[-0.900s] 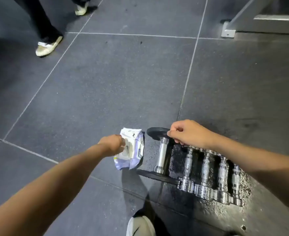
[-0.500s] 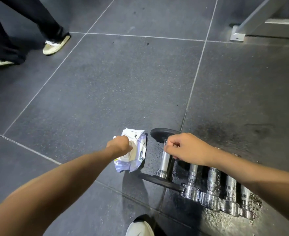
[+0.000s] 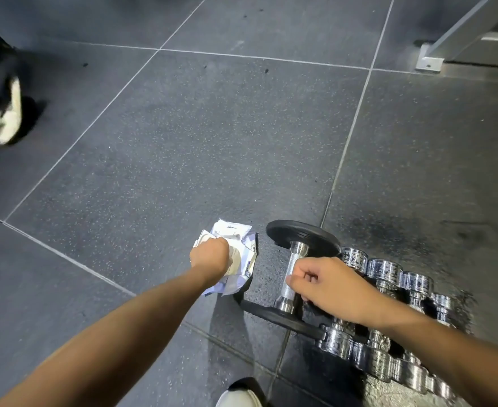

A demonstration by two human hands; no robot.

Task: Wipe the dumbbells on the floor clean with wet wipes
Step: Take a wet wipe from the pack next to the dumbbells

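Note:
A white and lilac wet wipe pack [image 3: 243, 248] lies on the dark floor. My left hand [image 3: 211, 257] rests on top of it with fingers curled onto its opening. To its right lies a dumbbell with black plates [image 3: 302, 235] and a chrome handle. My right hand [image 3: 327, 284] is over that handle, fingers bent around it. Beside it, further right, several small chrome dumbbells [image 3: 384, 270] lie in a row; my right forearm crosses over them.
The floor is dark speckled tile with pale joints [image 3: 350, 130]. Another person's white shoe [image 3: 8, 118] is at the far left. A metal frame foot [image 3: 428, 60] stands at the top right. My own white shoe [image 3: 239, 398] shows at the bottom edge.
My right hand slid from the far black plate down onto the chrome handle. My left hand stayed on the wipe pack, which looks more crumpled. The other person's feet moved left.

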